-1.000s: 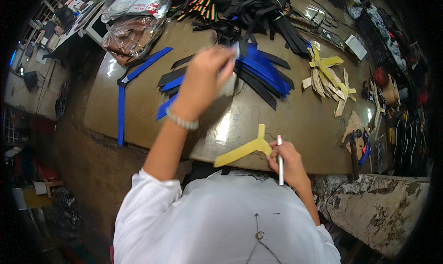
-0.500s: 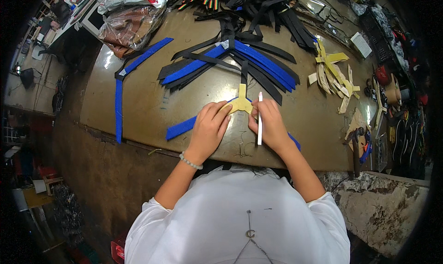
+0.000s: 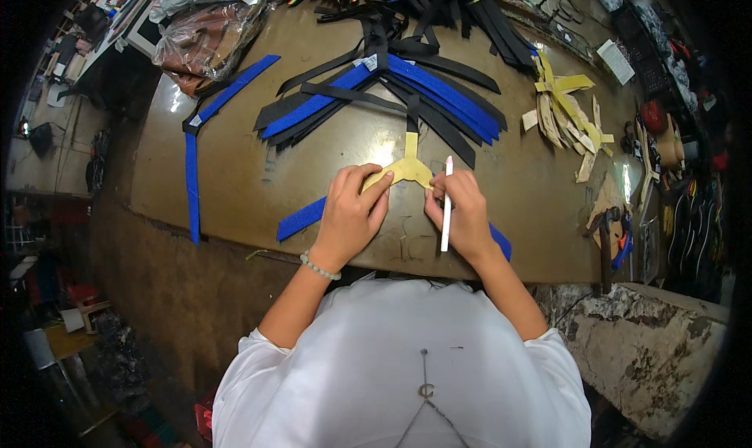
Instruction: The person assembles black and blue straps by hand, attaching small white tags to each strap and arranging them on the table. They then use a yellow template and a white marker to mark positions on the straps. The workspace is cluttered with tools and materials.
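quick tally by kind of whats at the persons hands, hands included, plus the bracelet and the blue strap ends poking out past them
Hands (left hand, right hand): 2
Yellow Y-shaped piece: 1
White pen-like marker, in the right hand: 1
Beaded bracelet: 1
Blue strap ends, one past each hand: 2
Total: 7

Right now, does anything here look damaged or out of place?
Yes: the ledge below the right end of the table has dark, blotchy patches breaking up its pale surface, so it looks worn. Nothing odd shows on the central yellow Y-shaped template.
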The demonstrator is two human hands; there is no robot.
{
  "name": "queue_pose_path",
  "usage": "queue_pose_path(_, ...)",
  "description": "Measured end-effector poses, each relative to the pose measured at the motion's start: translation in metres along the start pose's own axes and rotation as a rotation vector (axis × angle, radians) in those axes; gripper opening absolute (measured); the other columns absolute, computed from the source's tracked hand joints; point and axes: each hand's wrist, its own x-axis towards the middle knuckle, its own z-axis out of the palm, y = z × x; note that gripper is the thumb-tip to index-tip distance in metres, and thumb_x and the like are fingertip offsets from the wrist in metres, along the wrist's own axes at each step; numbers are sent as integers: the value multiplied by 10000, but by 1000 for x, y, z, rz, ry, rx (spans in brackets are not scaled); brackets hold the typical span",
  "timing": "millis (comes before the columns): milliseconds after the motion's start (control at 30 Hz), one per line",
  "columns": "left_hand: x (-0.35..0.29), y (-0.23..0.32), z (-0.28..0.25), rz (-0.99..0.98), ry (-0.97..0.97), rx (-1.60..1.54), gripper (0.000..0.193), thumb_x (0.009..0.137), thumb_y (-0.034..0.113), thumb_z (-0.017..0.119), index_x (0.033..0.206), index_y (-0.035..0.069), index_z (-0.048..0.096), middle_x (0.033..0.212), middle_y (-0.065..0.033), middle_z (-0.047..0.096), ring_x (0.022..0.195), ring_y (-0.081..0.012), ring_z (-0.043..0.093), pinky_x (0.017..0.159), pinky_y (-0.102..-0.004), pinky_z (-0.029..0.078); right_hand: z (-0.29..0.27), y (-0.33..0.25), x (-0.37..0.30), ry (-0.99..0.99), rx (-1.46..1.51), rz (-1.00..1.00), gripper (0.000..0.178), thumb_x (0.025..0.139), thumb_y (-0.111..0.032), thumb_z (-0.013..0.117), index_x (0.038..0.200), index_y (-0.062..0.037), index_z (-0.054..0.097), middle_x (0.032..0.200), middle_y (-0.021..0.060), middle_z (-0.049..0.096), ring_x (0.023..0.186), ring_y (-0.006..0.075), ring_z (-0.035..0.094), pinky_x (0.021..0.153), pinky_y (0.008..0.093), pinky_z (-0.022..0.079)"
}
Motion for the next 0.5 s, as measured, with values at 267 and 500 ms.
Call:
queue_pose_path(267,-3,0,-2,8,20,-53,234,768,21,699,998,61,698,1105,-92,633,999,-287,572,851,-373,485,-4,1,-4,22,-19,-61,198,711,50,703,823,-11,552,848,128,605,851,317,581,741,385,482)
queue_pose_path(500,1,4,-5,-3,0,-63,238,778,8,679,1016,14,672,1123,-121,614,1027,-308,567,864,-379,483,-3,5,-6,-6,-48,-80,187,719,32,672,869,-17,572,909,134,610,895,338,580,759,403,484)
